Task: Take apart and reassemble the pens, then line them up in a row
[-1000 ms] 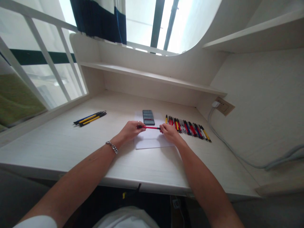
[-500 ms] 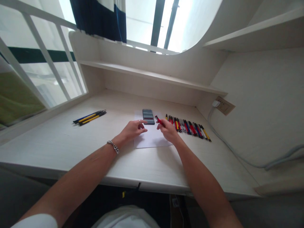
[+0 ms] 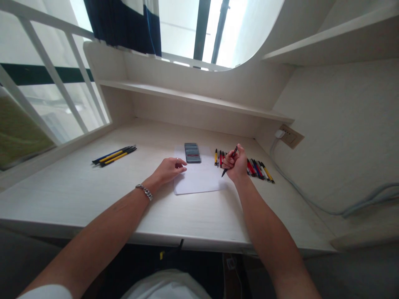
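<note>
My right hand (image 3: 238,165) is closed around a pen (image 3: 225,171). The pen's dark tip points down and to the left, and its other end sticks out above my fingers. This hand hovers in front of a row of pens (image 3: 261,169) and hides the middle of that row. My left hand (image 3: 170,169) rests at the left edge of a white sheet of paper (image 3: 199,180), its fingers loosely apart and empty. Just beyond those fingertips a phone (image 3: 192,153) lies on the paper's far part, its screen blurred into blocks.
Several blue, yellow and black pens (image 3: 114,156) lie bunched on the left of the white desk (image 3: 156,137). A shelf (image 3: 187,96) runs along the back. At the right, a cable (image 3: 299,192) hangs from a plug in the wall socket (image 3: 292,136).
My right hand has moved right, from beside the phone to the row of pens, and the pen in it has turned tip-down. My left hand has drawn back slightly from the phone.
</note>
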### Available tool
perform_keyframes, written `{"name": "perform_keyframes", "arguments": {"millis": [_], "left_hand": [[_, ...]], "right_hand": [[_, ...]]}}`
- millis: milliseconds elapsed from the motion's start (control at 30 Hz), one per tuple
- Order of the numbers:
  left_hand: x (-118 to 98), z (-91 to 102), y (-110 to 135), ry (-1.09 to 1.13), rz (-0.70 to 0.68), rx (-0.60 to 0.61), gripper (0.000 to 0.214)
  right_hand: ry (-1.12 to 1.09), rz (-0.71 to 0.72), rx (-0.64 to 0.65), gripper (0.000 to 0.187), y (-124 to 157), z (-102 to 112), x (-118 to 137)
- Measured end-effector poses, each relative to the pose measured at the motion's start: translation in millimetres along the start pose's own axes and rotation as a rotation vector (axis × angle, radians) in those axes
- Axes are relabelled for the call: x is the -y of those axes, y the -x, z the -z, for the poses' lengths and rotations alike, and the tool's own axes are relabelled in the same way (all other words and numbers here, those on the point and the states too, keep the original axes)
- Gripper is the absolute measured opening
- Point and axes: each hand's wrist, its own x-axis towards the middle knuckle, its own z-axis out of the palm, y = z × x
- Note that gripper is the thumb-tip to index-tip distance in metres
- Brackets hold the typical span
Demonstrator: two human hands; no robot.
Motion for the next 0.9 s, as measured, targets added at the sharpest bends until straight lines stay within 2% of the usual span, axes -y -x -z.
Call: {"name": "perform_keyframes", "arguments": {"millis": [267,367,500,633,733,900], "left_hand": [[12,0.6,-6,-0.027,0.021,-0.021,0.026],[19,3.8,-8,-0.026,0.019,-0.039,0.031],[28,9.9,-10,-0.013,0.036,-0.046,0.041],[29,12.8,-8,0.061,0.025,0.024,0.045],[24,12.9,-5,0.117,0.069,0.099,0.051],[17,14.4,-2,0.124,0.098,0.213,0.059]], "right_hand": [[-0.039,0.007,0.017,0.058,-1,1,-3],[-0.017,0.05,-0.034,0.056,-3,-1,-8],[0.074,0.085,-0.135,0.048,-6,-3,-21],[0.292,0.01,-0.201,0.059,-5,-6,-36],[0.392,-0.032,-0.121,0.06,-1,-12,-46],[0.404,-0.185,0.065,0.047,8,-23,-56]]}}
